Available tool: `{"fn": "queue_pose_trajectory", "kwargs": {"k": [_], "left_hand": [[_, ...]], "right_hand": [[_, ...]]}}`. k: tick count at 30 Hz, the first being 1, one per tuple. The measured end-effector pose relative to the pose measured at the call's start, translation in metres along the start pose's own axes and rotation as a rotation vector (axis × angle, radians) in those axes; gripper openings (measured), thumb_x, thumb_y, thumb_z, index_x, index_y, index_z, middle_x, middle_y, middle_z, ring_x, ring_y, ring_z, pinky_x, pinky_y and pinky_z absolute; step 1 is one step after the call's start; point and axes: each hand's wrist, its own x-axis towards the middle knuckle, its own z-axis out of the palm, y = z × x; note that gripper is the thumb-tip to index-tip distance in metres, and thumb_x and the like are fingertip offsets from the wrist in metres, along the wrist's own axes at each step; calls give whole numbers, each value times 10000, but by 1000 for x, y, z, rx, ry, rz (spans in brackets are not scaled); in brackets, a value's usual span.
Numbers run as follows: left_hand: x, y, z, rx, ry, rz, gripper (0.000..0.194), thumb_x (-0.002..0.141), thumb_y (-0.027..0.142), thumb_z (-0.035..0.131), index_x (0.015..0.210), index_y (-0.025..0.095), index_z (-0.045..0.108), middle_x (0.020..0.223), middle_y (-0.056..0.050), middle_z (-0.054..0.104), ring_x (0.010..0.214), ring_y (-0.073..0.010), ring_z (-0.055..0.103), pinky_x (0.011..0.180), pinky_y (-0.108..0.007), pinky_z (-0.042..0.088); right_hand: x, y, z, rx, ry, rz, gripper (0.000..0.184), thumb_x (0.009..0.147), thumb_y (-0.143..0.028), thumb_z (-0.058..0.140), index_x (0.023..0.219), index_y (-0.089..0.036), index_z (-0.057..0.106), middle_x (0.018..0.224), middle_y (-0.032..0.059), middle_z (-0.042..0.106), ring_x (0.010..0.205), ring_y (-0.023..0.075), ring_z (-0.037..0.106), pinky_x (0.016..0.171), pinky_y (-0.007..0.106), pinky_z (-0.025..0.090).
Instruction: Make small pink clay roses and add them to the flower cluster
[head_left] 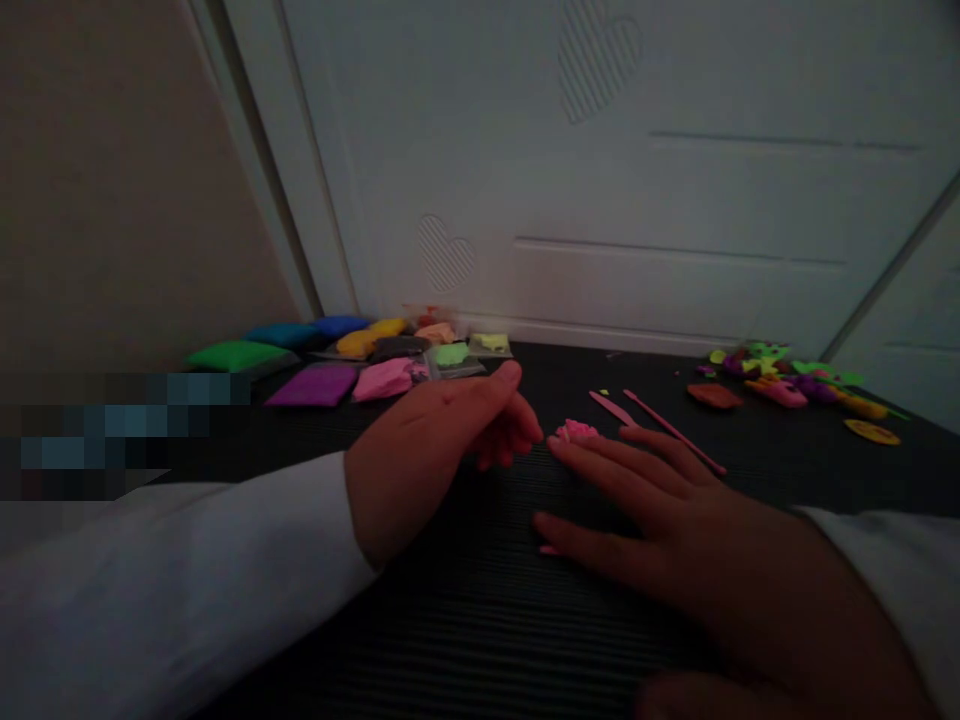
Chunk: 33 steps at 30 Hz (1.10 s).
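Step in hand, prob.: shaping small pink, clay-like stuff. R hand [697, 540] is palm down, fingers spread, w/ a fingertip at the near-left side of the pink clump [576, 431]; contact is hard to confirm. A pink bit [550, 550] pokes out under another R finger, nearer, so prob. pressed or rolled there. L hand [427, 440] is half curled w/ thumb up, left of the clump & apart from it; can't tell if it holds anything. Hands are apart from each other, w/ a small gap btwn.

Next move calls for light, even pressure on the bit, & care not to squash the clump's bumpy top.

Edges/room: far side of the dark counter [450, 620] stops at the white panel [675, 200], so little reach past there. Far left is tight w/ packets, incl. the purple packet [313, 385] & pink packet [386, 379]. Just beyond R fingers lie the pink knife [611, 408] & thin pink stick [675, 432]; a rightward sweep could knock them. Far right has the red-brown pc [714, 396] & bright shaped pcs [780, 388]. Best room: near side, btwn forearms.
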Motion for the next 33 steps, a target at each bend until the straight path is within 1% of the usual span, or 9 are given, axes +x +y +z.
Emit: {"fn": "queue_pose_trajectory", "kwargs": {"k": [2,4,7,10,14,18,23,27,33], "left_hand": [[0,0,0,1,-4,2,438,940,525,591,662,210,713,650,2,650,597,-148,528,558,-275,407],[0,1,0,5,-2,1,429,938,520,596,667,208,714,654,1,652,591,-147,522,559,-275,405],[0,3,0,11,3,-6,437,942,523,594,662,207,710,653,-2,651,595,-149,523,563,-278,403],[-1,3,1,16,9,-6,445,932,537,588,657,209,708,652,-8,651,594,-154,524,559,-284,397],[0,2,2,20,10,-1,447,920,555,595,656,210,701,644,-6,648,587,-157,525,558,-289,397],[1,1,2,14,-3,-6,446,926,557,591,677,205,704,672,-6,659,604,-156,539,570,-291,405],[1,2,3,25,16,-16,447,918,548,590,651,205,690,648,-6,638,589,-151,517,575,-293,392],[0,4,4,22,28,-16,436,917,536,585,650,206,685,645,-6,627,596,-155,519,577,-297,386],[-2,3,4,26,-4,0,437,931,533,582,666,203,693,618,6,608,582,-151,506,573,-297,387]], "right_hand": [[1,-3,0,-35,23,-19,458,1095,-498,381,1415,-333,665,1552,144,579,1374,395,602,995,685,563],[2,-7,2,-39,103,-27,400,1104,-382,387,1306,-383,732,1469,84,669,1277,358,689,948,629,613],[2,-10,7,44,230,71,577,1106,-552,242,1347,-312,708,1507,105,641,1307,356,666,1001,608,594],[1,-9,5,132,163,165,483,1091,-504,404,1431,-244,628,1579,94,574,1425,293,566,1142,530,508],[6,-8,2,284,150,271,259,987,-262,575,1139,-287,783,1411,24,717,1325,251,645,1139,511,481],[18,-9,6,351,177,300,265,905,-158,565,949,-279,796,1267,-3,773,1257,241,670,1174,561,379],[23,-9,4,387,183,252,242,901,-113,554,833,-240,748,1137,7,791,1139,225,704,1066,483,450],[17,-13,0,424,206,301,204,904,-141,586,807,-247,731,1073,22,787,1027,225,713,959,449,493],[11,-16,1,409,224,267,167,881,-155,597,815,-242,722,1025,6,767,994,214,695,994,454,471]]}}
